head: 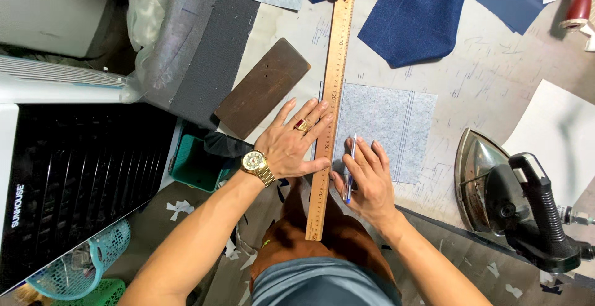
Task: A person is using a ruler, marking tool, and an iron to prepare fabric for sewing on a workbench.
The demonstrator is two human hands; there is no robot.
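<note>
The long ruler is honey-tan wood with fine dark tick marks. Beside it lies a felt piece of speckled pale grey, ruled with thin blue lines. The pen is white with a blue tip. A gold watch with a pale dial, and a gold ring set with a red stone — both gleam. The board is dark brown wood (scuffed lighter in patches). Cloth pieces are deep navy with faint paler stripes. The table is off-white, scribbled with blue marks. The iron — silvery sole, black handle. The basket is teal.
</note>
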